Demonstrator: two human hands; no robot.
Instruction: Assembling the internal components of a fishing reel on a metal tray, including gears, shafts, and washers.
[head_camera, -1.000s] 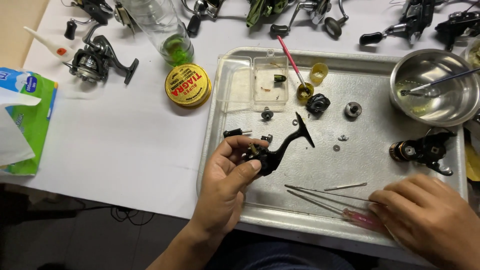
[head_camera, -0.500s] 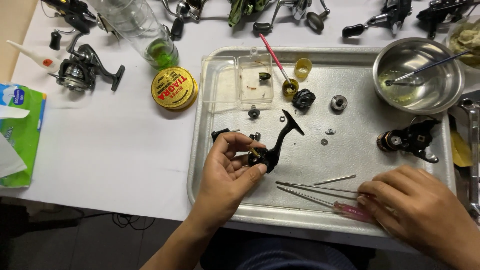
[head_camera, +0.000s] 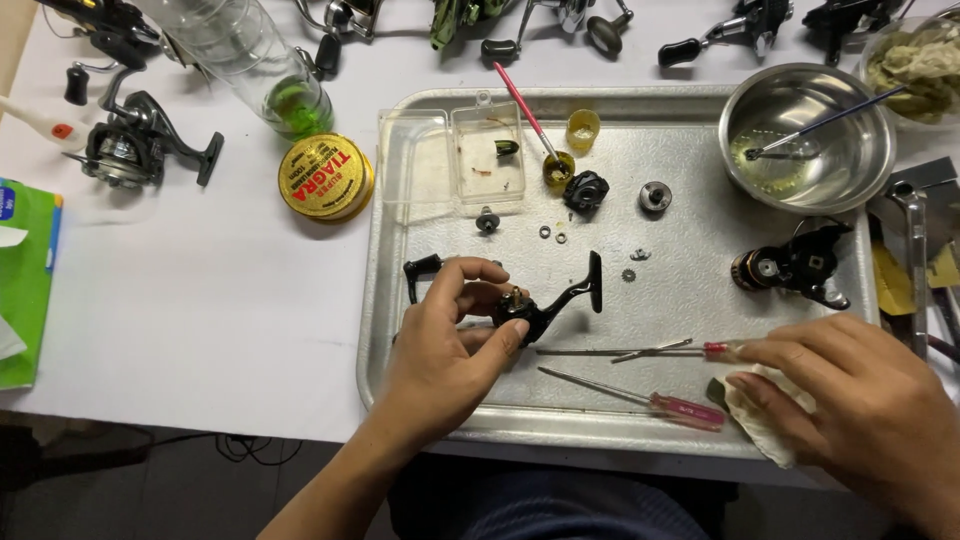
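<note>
My left hand grips a black fishing reel part with a crank handle, held just above the metal tray. My right hand rests at the tray's front right, its fingers on a pale cloth and touching the red handle of a thin screwdriver. A second red-handled screwdriver lies on the tray nearer me. A black reel body sits on the tray just beyond my right hand.
Small washers and screws, a black gear, a clear plastic box and small yellow cups lie on the tray. A steel bowl with a brush, a yellow line spool, a glass and other reels surround it.
My right hand has shifted a little right, now lying on the cloth with fingers at the upper screwdriver's handle. My left hand keeps holding the reel part in about the same place.
</note>
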